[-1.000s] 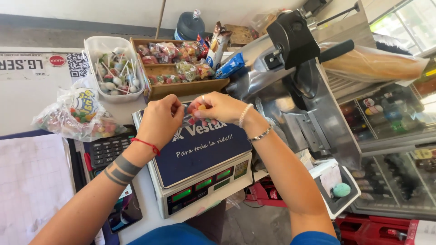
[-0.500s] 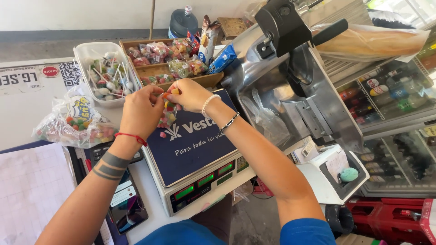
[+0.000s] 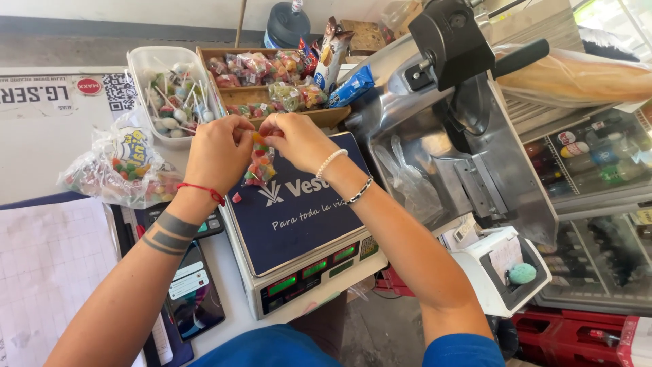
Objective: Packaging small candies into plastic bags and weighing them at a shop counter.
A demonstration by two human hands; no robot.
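Both hands meet above the far edge of a blue-topped counter scale [image 3: 299, 217]. My left hand [image 3: 221, 153] and my right hand [image 3: 299, 139] pinch the top of a small clear bag of coloured candies [image 3: 259, 166], which hangs between them just over the scale's platform. A single loose pink candy [image 3: 236, 198] lies at the platform's left edge. The left wrist wears a red string and the forearm has dark bands; the right wrist wears a white bead bracelet and a dark one.
A large open bag of coloured candies [image 3: 119, 170] lies left. Behind stand a white tub of lollipops [image 3: 173, 95] and a wooden tray of candy packets [image 3: 265, 78]. A metal slicer [image 3: 448, 102] is on the right, a phone [image 3: 193, 289] and a calculator near left.
Both hands have stayed together on the small candy bag over the scale, which now hangs lower between the fingers. The camera has tilted, shifting the scene down in view.
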